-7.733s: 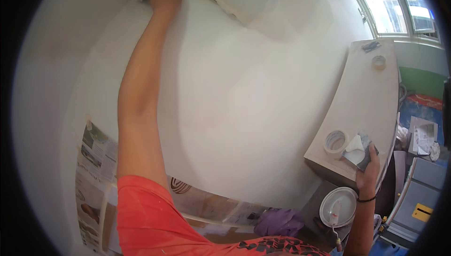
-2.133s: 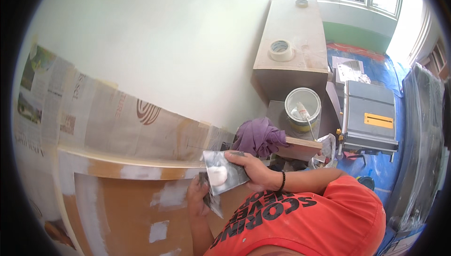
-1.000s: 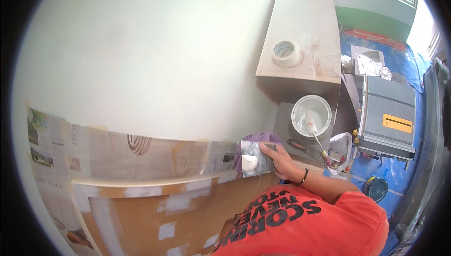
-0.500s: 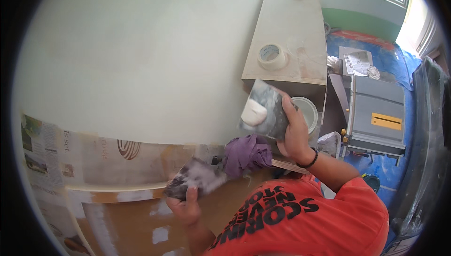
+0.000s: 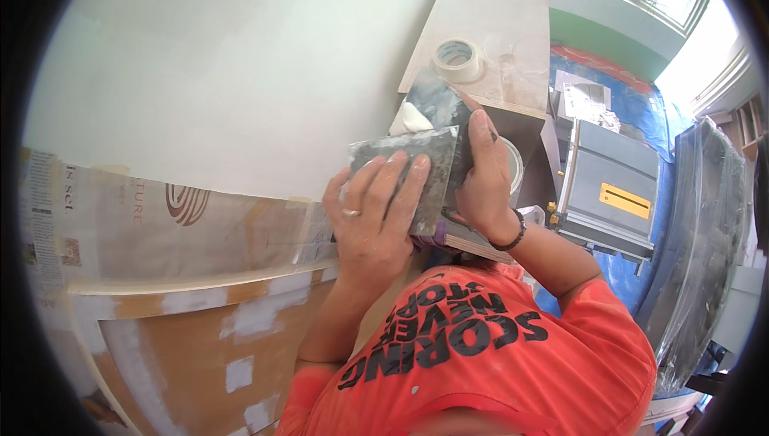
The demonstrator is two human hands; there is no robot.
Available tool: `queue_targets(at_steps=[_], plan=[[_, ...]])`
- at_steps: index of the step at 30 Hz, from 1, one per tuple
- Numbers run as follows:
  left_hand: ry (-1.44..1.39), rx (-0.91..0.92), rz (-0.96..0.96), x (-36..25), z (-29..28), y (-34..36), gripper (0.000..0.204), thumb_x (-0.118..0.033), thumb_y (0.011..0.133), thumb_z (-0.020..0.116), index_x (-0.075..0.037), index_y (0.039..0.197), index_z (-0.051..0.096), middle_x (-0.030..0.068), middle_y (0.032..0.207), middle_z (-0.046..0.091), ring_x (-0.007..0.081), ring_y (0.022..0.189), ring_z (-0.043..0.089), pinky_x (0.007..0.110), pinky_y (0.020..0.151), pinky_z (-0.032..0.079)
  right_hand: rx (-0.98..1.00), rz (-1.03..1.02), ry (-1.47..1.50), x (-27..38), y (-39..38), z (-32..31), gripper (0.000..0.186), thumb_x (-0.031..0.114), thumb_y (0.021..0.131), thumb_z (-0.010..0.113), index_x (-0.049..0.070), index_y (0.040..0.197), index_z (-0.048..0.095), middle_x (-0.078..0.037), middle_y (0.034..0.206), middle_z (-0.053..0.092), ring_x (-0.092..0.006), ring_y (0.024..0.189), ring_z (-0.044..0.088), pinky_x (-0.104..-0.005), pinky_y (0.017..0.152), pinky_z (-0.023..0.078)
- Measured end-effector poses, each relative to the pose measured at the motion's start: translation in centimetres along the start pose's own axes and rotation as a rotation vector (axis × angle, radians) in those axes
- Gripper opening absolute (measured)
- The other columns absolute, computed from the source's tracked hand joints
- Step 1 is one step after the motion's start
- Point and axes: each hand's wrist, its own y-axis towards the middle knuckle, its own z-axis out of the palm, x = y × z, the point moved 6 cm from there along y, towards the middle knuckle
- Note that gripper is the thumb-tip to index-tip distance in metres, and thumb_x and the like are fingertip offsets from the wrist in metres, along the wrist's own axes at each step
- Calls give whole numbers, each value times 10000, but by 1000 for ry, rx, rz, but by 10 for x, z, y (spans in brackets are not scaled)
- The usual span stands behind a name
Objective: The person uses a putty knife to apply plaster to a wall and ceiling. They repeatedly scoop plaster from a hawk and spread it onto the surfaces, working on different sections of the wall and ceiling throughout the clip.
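1. The white wall [image 5: 240, 76] spreads wide to the left of and above my hands, leaving open room on that side.
2. The long, pale-topped bench [image 5: 489, 20] runs away from me; its near edge shows just behind my right hand [image 5: 485, 184].
3. The brown panel [image 5: 184, 348], patched white, lies low on the left, its top edge well below the blades.
4. The grey machine [image 5: 609, 180] stands off to the right, with space between it and my right wrist.
5. My right hand is clamped on the dark plate [image 5: 440, 96], thumb along its right edge, in front of the bench.
6. My left hand [image 5: 368, 216] grips the grey blade [image 5: 436, 172], fingers spread over its face; the blade overlaps the dark plate, though I can't tell whether they touch.
7. The tape roll [image 5: 460, 76] sits near the bench's left edge.
8. The white lump [image 5: 414, 118] lies on the dark plate, just beyond the grey blade's upper edge.
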Motion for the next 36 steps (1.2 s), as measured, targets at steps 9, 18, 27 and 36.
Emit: queue_targets(at_steps=[9, 18, 27, 36], plan=[[-1508, -449, -790, 67, 36, -17, 345, -174, 1071, 538, 46, 1336, 542, 103, 1294, 627, 237, 1160, 619, 406, 1033, 479, -326, -239, -312, 52, 59, -67, 425, 251, 1091, 449, -53, 1367, 556, -156, 1269, 657, -274, 1175, 623, -390, 1039, 459], [-1000, -690, -350, 83, 4, 122, 358, 22, 992, 547, 35, 1346, 494, 146, 1390, 529, 251, 1227, 548, 367, 1028, 458, -542, 111, 56, -77, 141, -222, 458, 343, 1089, 461, -33, 1303, 608, -105, 1234, 658, -192, 1106, 624, -331, 984, 492], [919, -222, 425, 94, 132, 363, 419, -123, 873, 605, 3, 1273, 618, 152, 1182, 640, 292, 1036, 625, 456, 847, 495, -377, 180, -65, -108, 135, -231, 584, 401, 1076, 493, -88, 1394, 524, -143, 1370, 574, -206, 1258, 529, -313, 1093, 378], [1309, -107, 126, 213, 218, 467, 466, -221, 948, 535, 54, 1322, 586, 197, 1251, 614, 400, 1199, 548, 605, 951, 437, -421, 174, -40, -100, 139, -232, 530, 373, 1106, 422, -76, 1328, 595, -124, 1244, 663, -187, 1168, 583, -301, 1050, 407]])
